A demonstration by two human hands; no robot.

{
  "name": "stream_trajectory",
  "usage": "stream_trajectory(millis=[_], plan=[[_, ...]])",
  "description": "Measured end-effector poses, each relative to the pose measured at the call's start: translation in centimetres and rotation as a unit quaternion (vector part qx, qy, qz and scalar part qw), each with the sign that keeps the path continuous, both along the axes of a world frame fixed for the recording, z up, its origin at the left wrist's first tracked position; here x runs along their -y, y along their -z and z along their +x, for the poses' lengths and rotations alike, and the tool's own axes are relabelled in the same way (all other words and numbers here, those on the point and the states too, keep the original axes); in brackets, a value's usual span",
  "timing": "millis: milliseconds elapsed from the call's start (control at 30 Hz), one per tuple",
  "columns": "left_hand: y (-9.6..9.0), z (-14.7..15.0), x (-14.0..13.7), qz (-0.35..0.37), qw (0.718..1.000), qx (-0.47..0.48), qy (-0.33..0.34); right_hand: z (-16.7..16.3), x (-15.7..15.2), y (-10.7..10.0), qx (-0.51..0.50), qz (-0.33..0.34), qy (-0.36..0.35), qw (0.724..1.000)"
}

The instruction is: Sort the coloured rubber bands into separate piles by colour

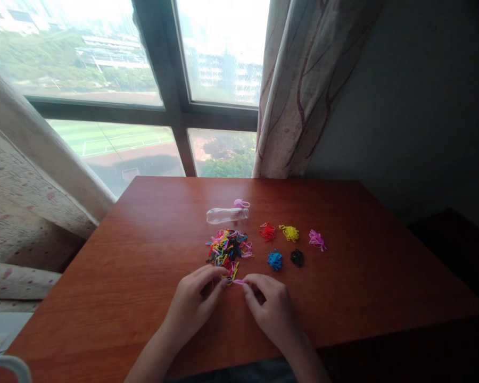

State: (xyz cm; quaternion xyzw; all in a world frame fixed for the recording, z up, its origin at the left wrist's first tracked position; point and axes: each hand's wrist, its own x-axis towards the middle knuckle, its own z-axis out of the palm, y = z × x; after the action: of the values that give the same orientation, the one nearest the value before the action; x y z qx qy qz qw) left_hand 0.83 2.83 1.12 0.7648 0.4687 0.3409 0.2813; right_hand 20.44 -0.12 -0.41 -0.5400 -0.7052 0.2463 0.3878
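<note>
At the near side of a mixed pile of coloured rubber bands, both hands work close together. My left hand is closed, thumb and finger pinching a small tangle of bands, with a yellow band sticking up beside the fingertips. Between thumb and forefinger, my right hand grips a pink rubber band that stretches toward the left fingertips. Sorted by colour to the right lie a red bunch, a yellow bunch, a pink bunch, a blue bunch and a black bunch.
Behind the mixed pile a clear plastic bottle lies on its side, with a pink cap with a loop beyond it. The wooden table reaches to the window. Curtains hang on both sides.
</note>
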Motion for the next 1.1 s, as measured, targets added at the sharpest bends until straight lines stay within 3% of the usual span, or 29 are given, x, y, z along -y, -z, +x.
stream_trajectory(millis=[133,400,633,767,967,1100], plan=[[0.3,-0.5,0.0,0.009,0.999,-0.022,-0.044,1.1,0.1,-0.2,-0.029,-0.004,0.025,0.999],[1.3,-1.5,0.5,0.022,0.988,-0.146,-0.032,6.7,-0.1,-0.6,-0.003,0.026,0.126,0.992],[1.3,-1.3,0.5,0.034,0.983,-0.179,-0.030,14.0,-0.9,-0.1,0.075,0.020,0.272,0.959],[1.3,-1.3,0.5,0.036,0.983,-0.175,-0.030,17.0,-2.2,-0.2,0.115,0.001,0.317,0.941],[1.3,-1.4,0.6,0.029,0.987,-0.156,-0.041,18.2,-4.8,0.1,0.161,-0.008,0.303,0.939],[1.1,-1.3,0.6,0.012,0.988,-0.149,-0.039,17.5,-4.9,0.0,0.157,0.007,0.330,0.931]])
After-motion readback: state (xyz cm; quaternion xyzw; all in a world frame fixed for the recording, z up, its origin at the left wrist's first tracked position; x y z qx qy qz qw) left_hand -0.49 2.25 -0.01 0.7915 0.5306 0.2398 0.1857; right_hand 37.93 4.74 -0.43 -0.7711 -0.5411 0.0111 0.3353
